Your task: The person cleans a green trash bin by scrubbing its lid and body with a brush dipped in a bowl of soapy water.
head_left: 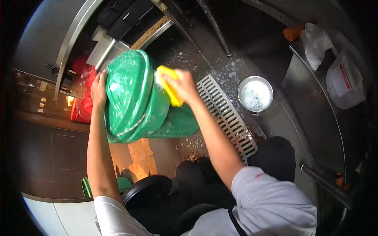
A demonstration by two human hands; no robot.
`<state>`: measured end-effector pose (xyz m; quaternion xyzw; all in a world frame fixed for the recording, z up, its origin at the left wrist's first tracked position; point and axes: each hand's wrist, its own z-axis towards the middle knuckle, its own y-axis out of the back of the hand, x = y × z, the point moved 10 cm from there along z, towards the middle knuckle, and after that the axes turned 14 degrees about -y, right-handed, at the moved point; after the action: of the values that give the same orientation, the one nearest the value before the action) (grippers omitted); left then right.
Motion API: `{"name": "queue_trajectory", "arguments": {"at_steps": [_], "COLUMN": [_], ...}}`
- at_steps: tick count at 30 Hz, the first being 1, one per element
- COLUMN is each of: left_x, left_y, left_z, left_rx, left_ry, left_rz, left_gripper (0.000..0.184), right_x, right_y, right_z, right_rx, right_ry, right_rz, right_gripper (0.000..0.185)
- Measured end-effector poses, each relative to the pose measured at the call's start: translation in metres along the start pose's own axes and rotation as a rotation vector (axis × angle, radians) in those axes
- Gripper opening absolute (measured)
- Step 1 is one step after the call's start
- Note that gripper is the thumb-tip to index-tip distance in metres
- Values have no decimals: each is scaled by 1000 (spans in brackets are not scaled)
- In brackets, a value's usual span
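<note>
A green plastic bin (179, 124) with a domed green lid (128, 88) is tilted in front of me, and whitish suds streak its surface. My left hand (99, 87) holds the lid by its left edge, with some fingers hidden behind it. In my right hand (183, 85) is a yellow scrubber (171, 88), pressed against the bin's side just below the lid. Its working face is mostly hidden, with a whitish edge showing. To the right, a round metal bowl (255, 93) of foamy water stands on the floor.
Wet, sudsy floor surrounds a slotted drain grate (226, 114). Metal legs (214, 27) rise at the top. A white tub (344, 82) and plastic bag (315, 45) are at right. Red bags (83, 74) lie at left, and another green object (124, 183) sits near my left elbow.
</note>
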<state>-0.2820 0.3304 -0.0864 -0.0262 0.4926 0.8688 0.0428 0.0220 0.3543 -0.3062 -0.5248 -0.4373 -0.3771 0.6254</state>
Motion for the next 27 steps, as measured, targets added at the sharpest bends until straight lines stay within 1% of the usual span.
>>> {"name": "queue_trajectory", "arguments": {"at_steps": [1,3,4,5,7,8,9,10,11,12,13,14,15,16,17,19,21,22,23,25,26,27], "left_x": [10,36,40,47,12,7,7,7,-3,-1,4,8,5,1,-3,-10,-6,8,-22,4,-3,-7], "left_y": [-4,-9,-13,-12,-8,-4,-2,-1,1,-3,-7,-9,-8,-6,-5,-3,-4,-12,-9,-10,-10,-13], "left_z": [1,2,-2,2,-4,-4,-3,-4,-6,-6,-6,-4,1,1,-2,-1,-6,-4,-12,-4,-1,-4], "left_rx": [-18,-23,34,75,120,125,128,135,127,177,224,246,195,144,104,154,221,247,203,229,220,227], "left_ry": [8,33,141,118,85,72,64,60,16,61,98,79,59,39,29,47,57,97,119,108,105,111], "left_rz": [-128,-383,-585,-598,-638,-587,-532,-478,-521,-537,-557,-553,-549,-545,-537,-509,-480,-546,-604,-498,-528,-553], "left_gripper": [57,51,41,35,34,34,34,33,32,32,32,32,33,33,33,34,34,33,33,34,35,38], "right_x": [10,18,23,29,27,27,22,22,7,15,16,14,15,23,14,31,40,28,13,11,16,19], "right_y": [-5,-26,-38,-52,-65,-55,-40,-19,-9,-2,-8,-12,-14,-17,-25,-27,-20,-14,-11,-15,-19,-24], "right_z": [-33,-83,-99,-110,-115,-107,-90,-67,-23,5,13,3,-13,-45,-66,-75,-29,9,38,21,-17,-56], "right_rx": [37,80,44,9,1,-111,-305,-397,-400,-355,-333,-382,-431,-429,-338,-340,-479,-454,-338,-360,-424,-407], "right_ry": [36,-31,65,162,183,216,341,276,144,6,0,73,163,206,57,114,177,96,-60,101,203,213], "right_rz": [121,140,34,-74,-39,34,191,287,98,-120,7,-40,-89,-70,86,28,-258,-237,-27,-95,-112,-41], "right_gripper": [35,34,37,41,40,37,34,32,37,35,42,47,52,53,53,53,51,50,51,50,49,48]}}
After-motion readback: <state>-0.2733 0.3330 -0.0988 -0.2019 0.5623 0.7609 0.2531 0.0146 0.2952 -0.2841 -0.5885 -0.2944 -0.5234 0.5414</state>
